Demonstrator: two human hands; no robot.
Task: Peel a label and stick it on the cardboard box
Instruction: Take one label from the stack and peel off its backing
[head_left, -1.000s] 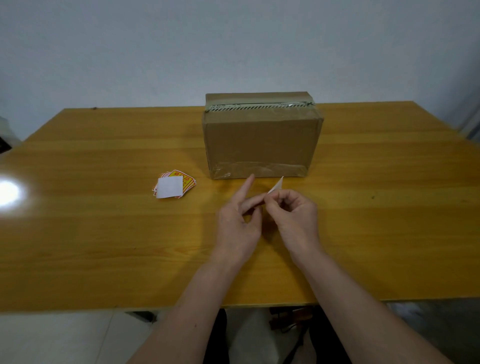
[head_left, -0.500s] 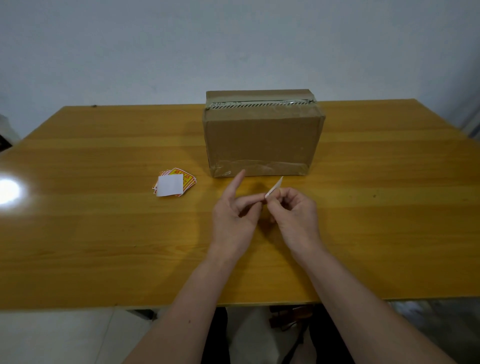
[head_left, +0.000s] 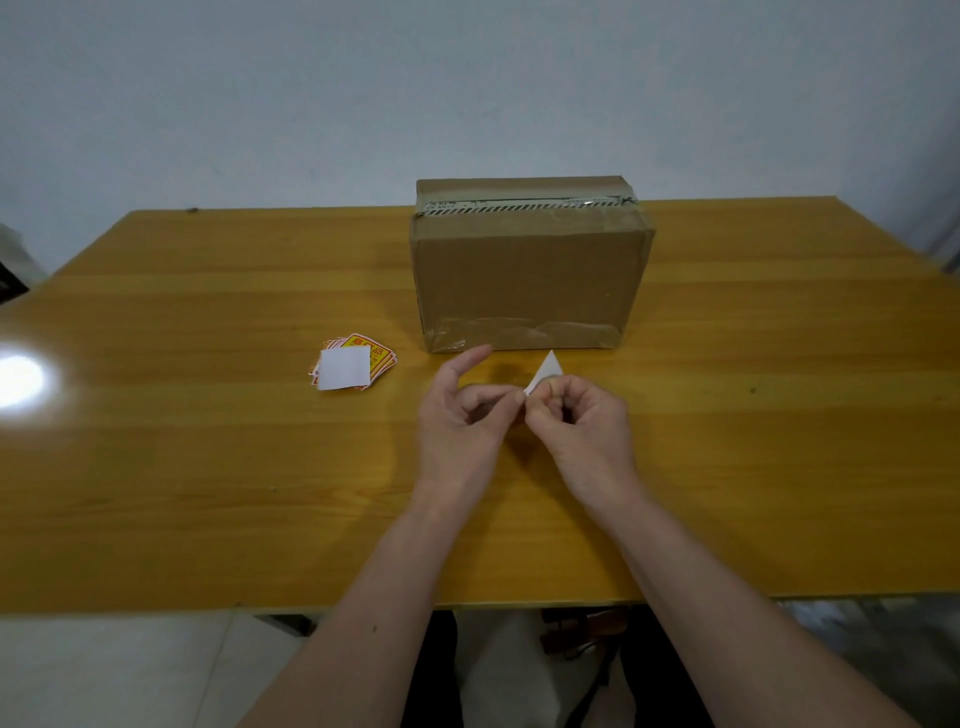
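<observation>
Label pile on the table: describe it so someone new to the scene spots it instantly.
Start at the cardboard box standing on the wooden table. Look to its lower left corner, then a little further left: the label pile lies flat there, apart from the box and both hands. It is the only red-and-yellow printed thing, with one white blank square on top.
</observation>
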